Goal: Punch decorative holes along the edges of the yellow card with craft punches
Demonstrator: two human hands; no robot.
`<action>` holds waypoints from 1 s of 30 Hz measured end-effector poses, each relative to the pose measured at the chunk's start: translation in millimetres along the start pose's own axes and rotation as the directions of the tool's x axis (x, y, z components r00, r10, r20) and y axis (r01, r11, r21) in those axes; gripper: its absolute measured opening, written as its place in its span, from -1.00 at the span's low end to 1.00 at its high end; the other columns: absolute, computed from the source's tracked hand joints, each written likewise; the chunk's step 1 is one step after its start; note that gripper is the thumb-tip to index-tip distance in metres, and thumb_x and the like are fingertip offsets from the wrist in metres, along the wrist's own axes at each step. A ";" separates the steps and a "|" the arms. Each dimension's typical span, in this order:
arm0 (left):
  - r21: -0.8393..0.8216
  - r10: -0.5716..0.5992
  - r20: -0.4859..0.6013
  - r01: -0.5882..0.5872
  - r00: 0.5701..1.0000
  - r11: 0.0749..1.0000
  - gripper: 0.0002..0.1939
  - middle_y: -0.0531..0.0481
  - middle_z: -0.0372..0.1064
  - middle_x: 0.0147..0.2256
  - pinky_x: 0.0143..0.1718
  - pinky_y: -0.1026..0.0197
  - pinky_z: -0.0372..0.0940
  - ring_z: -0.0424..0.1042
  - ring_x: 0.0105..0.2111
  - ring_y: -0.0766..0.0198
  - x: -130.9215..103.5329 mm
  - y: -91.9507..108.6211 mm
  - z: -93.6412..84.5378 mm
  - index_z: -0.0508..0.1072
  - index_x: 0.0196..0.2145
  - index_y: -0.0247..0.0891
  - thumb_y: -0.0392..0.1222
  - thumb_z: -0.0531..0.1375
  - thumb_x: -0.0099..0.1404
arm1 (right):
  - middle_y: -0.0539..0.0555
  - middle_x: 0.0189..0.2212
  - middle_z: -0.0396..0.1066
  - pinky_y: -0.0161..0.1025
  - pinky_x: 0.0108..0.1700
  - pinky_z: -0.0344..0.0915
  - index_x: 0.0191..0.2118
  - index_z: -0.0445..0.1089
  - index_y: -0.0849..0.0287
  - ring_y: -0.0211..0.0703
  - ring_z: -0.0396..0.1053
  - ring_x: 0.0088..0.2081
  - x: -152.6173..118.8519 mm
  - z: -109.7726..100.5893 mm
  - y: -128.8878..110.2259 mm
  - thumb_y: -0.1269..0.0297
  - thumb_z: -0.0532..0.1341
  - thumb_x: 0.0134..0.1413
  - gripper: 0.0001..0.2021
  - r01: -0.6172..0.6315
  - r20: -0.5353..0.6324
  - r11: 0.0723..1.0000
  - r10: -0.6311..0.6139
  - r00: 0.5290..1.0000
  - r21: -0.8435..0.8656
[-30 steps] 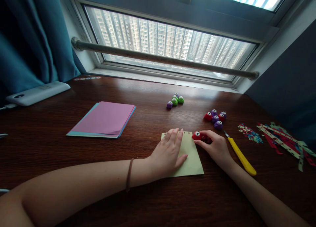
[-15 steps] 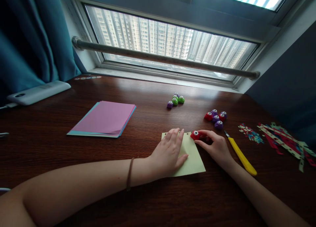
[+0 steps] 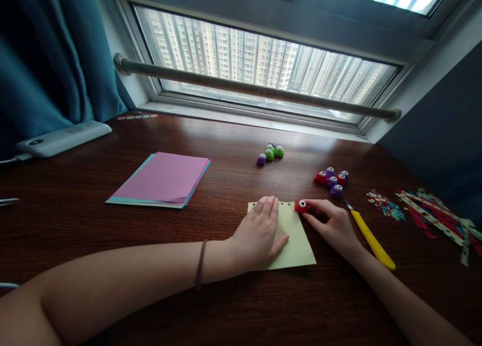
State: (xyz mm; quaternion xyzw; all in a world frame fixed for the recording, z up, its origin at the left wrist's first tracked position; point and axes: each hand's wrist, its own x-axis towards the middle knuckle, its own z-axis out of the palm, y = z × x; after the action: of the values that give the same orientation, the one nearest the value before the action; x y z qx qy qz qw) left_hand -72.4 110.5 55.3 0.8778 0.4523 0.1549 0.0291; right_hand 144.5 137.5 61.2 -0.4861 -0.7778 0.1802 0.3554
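Observation:
My left hand lies flat on a pale yellow sheet of paper, fingers stretched toward its far edge. Small punched holes show along that far edge. Between the thumb and fingers of my right hand is a red craft punch, set at the sheet's far right corner. Just beyond the right hand stands a group of red and purple punches. A yellow craft knife lies to the right of that hand, its blade pointing away from me.
A stack of coloured paper, pink on top, lies at left. Green and purple punches stand farther back. Confetti bits and cut paper strips lie at right. A white power bank-like device with a cable is by the curtain.
The view has shifted slightly. The fingers of my left hand have drawn closer together on the paper. My right hand still holds the red punch at the same corner.

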 end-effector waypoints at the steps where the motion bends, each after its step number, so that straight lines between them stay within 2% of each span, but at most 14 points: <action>1: -0.002 -0.002 0.001 0.002 1.000 1.000 -0.26 -0.42 -0.04 0.13 0.16 -0.02 -0.09 -0.08 0.14 -0.10 0.1 0.1 -0.1 -0.01 0.15 -0.65 0.07 0.05 0.26 | -0.04 -0.25 0.39 -0.22 -0.22 0.29 -0.13 0.38 0.08 -0.17 0.32 -0.27 0.4 -1.4 0.2 0.36 0.24 0.03 -0.76 0.005 0.016 1.000 -0.005 1.000 -0.003; 5: -0.013 -0.006 0.007 0.006 1.000 1.000 -0.26 -0.41 -0.05 0.13 0.16 -0.01 -0.11 -0.09 0.15 -0.09 0.4 1.4 -0.7 -0.01 0.15 -0.64 0.06 0.05 0.26 | -0.03 -0.25 0.40 -0.18 -0.15 0.29 -0.13 0.39 0.08 -0.13 0.33 -0.22 0.4 -5.6 0.9 0.33 0.24 0.05 -0.77 0.000 0.048 1.000 0.001 0.999 -0.025; 15: -0.020 -0.013 0.013 0.013 1.000 1.000 -0.26 -0.40 -0.05 0.13 0.17 0.01 -0.11 -0.10 0.15 -0.08 -0.2 1.8 -3.1 0.00 0.16 -0.62 0.05 0.07 0.25 | 0.00 -0.33 0.39 -0.21 -0.29 0.34 -0.21 0.40 0.12 -0.13 0.35 -0.33 -2.5 -0.9 -3.4 0.25 0.29 -0.01 -0.80 -0.081 0.002 0.997 0.081 0.997 -0.003; 23: -0.021 0.001 -0.041 -0.002 0.999 1.000 -0.24 -0.43 -0.09 0.13 0.17 -0.03 -0.11 -0.13 0.15 -0.09 -0.9 1.8 -1.0 -0.08 0.16 -0.64 0.03 0.08 0.25 | 0.05 -0.27 0.43 -0.13 -0.17 0.41 -0.17 0.41 0.15 -0.03 0.41 -0.26 -0.4 -7.6 -3.2 0.24 0.27 -0.05 -0.74 -0.210 0.069 0.958 0.200 0.977 0.193; 27: -0.031 0.006 -0.057 -0.007 0.998 1.000 -0.24 -0.44 -0.10 0.13 0.17 -0.04 -0.11 -0.15 0.16 -0.09 -1.2 1.2 -1.4 -0.10 0.16 -0.64 0.02 0.08 0.25 | 0.09 -0.26 0.43 -0.10 -0.13 0.42 -0.17 0.39 0.20 -0.01 0.41 -0.24 -1.0 -8.8 -3.9 0.27 0.28 -0.05 -0.73 -0.187 0.063 0.953 0.177 0.982 0.238; 30: -0.020 0.005 -0.055 -0.007 0.998 1.000 -0.24 -0.43 -0.10 0.13 0.17 -0.03 -0.11 -0.16 0.16 -0.08 -1.5 1.5 -1.6 -0.10 0.16 -0.65 0.01 0.07 0.26 | 0.09 -0.22 0.40 -0.10 -0.11 0.42 -0.16 0.37 0.20 -0.03 0.40 -0.22 -0.9 -9.4 -7.0 0.30 0.24 -0.02 -0.75 -0.117 0.067 0.974 0.106 0.992 0.195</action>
State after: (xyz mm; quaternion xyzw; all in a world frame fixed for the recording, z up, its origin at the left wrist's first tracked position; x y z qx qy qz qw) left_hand -72.4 108.3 56.7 0.8743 0.4487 0.1835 0.0253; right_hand 147.2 132.9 71.7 -0.4860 -0.7370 0.2900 0.3695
